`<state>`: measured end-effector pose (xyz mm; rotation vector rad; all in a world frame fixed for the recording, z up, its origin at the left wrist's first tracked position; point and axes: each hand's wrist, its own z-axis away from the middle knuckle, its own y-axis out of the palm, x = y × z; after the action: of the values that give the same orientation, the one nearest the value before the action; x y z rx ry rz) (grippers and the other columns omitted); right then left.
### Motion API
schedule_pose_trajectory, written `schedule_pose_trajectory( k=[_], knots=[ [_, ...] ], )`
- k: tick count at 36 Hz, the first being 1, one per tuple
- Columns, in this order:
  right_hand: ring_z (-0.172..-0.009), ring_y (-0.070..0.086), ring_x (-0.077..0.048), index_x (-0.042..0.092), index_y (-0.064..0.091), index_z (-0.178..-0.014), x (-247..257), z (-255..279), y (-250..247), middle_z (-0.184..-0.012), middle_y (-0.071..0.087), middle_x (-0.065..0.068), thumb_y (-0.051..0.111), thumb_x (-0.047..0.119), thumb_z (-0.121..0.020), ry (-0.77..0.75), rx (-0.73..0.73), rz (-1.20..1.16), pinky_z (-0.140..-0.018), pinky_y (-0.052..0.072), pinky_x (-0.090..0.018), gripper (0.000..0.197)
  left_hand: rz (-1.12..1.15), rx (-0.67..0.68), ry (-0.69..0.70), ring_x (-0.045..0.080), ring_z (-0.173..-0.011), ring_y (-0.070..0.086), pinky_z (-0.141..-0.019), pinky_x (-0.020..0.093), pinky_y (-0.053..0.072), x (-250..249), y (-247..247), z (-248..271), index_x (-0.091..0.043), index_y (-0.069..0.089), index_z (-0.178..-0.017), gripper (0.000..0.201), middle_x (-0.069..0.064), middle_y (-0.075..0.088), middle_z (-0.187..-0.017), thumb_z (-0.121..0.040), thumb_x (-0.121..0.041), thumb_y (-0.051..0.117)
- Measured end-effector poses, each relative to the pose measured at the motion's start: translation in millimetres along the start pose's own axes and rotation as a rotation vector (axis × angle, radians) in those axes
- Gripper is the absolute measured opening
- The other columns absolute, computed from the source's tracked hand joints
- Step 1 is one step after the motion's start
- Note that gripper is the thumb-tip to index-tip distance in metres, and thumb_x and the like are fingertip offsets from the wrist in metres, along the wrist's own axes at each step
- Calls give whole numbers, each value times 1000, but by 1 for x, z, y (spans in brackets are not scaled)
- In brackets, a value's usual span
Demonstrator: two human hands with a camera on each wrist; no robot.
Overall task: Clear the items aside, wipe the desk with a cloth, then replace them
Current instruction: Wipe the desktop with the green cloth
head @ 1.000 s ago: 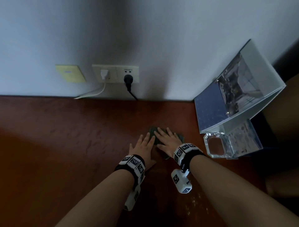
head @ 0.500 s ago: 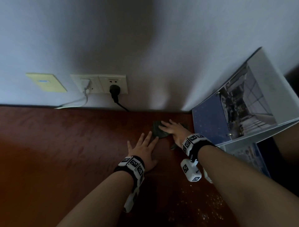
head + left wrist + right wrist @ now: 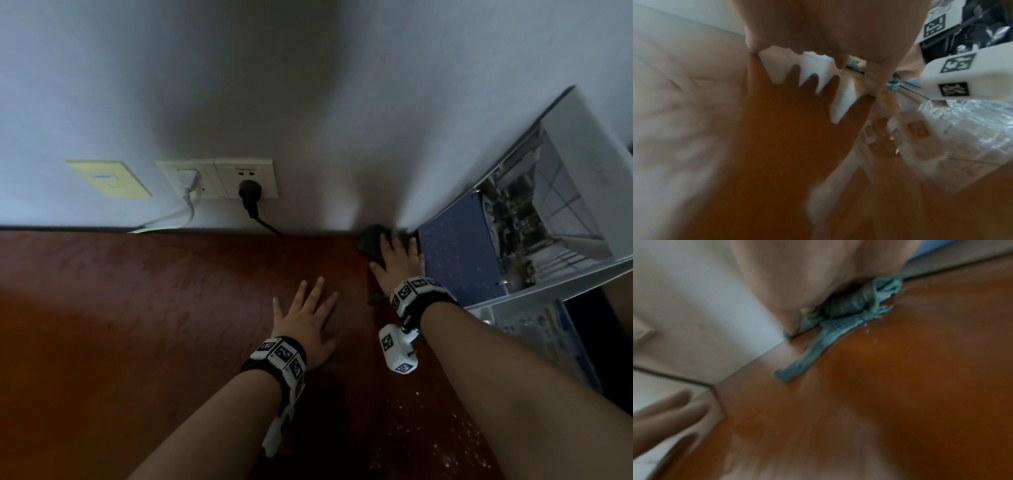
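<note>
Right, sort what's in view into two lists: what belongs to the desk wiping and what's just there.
Part of the job:
- cloth, pressed under the right hand
- desk
- left hand, flat on the desk
- open binder, set aside
- clear plastic holder

Just there:
- wall sockets
- black plug
- white charger
- yellow wall plate

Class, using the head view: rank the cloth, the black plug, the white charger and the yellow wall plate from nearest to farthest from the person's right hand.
From the right hand:
1. Cloth, under its fingers, by the wall.
2. Black plug, in the wall socket to the left.
3. White charger, in the next socket left.
4. Yellow wall plate, farthest left.
</note>
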<state>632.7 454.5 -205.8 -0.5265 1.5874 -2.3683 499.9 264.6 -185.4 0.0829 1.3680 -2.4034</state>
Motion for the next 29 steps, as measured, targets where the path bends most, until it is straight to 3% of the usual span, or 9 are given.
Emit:
schedule_pose_trajectory(
  k=[3, 6, 10, 14, 18, 29],
  knots=[
    [-146, -4, -35, 19, 2, -153, 11, 17, 2, -161, -3, -6, 31, 53, -97, 80, -26, 20, -118, 3, -49, 72, 7, -1, 5, 20, -149, -25, -114, 68, -7, 1, 0, 4, -41, -4, -157, 83, -10, -28, -161, -93, -59, 45],
    [-146, -1, -37, 5, 3, -152, 24, 37, 7, -159, 5, -19, 25, 65, -92, 132, -29, 172, -118, 2, -48, 87, 17, -7, 5, 20, -149, -24, -114, 69, -5, 0, 1, 8, -40, -3, -157, 81, -11, -27, -162, -94, -58, 44],
    [-146, -5, -35, -2, 9, -150, 23, 54, 8, -159, 5, -17, 23, 67, -91, 54, -27, 233, -118, 2, -47, 92, 12, 4, 14, 20, -149, -25, -114, 68, -6, 2, 5, 12, -40, -4, -157, 82, -11, -27, -162, -93, -58, 45],
    [-146, -11, -30, 6, -2, -152, 5, 62, 17, -158, -19, -10, 31, 60, -94, -30, 21, 128, -119, 5, -44, 86, 0, 20, 12, 21, -149, -24, -114, 67, -5, 5, 8, 12, -41, -5, -156, 83, -11, -28, -161, -93, -59, 46],
    [-146, -9, -30, 17, -6, -152, 4, 57, 19, -159, -18, -7, 31, 55, -96, -12, 17, 66, -118, 4, -45, 77, -9, 35, 0, 22, -150, -23, -116, 65, -5, 6, 10, 13, -41, -7, -156, 84, -10, -27, -162, -94, -59, 46],
    [-147, -4, -30, 12, -3, -153, 33, 4, 1, -160, -12, -7, 41, 52, -94, 388, -73, -239, -117, 4, -46, 83, 16, 170, 20, 22, -150, -20, -117, 64, -3, 12, -5, 10, -41, -6, -156, 98, -9, -23, -163, -87, -58, 61]
  ],
)
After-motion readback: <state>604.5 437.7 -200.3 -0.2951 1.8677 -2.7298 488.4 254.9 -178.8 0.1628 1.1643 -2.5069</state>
